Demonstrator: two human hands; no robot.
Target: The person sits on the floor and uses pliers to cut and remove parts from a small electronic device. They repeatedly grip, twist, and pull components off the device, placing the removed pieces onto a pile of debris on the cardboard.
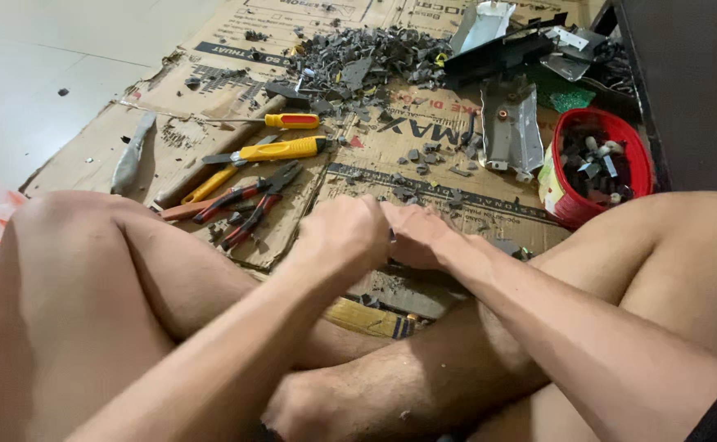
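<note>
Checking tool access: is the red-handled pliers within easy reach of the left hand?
Probably yes. The pliers lie on open cardboard just ahead of the left hand, with nothing between, though that hand is pressed against the right hand.

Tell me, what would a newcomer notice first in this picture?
First, the two hands, left hand and right hand, pressed together at the centre over the cardboard; what they hold is hidden. Next, the yellow and red tools lying to the left of them. Then the red bowl of small parts at the right, and the grey scrap pile at the top.
</note>
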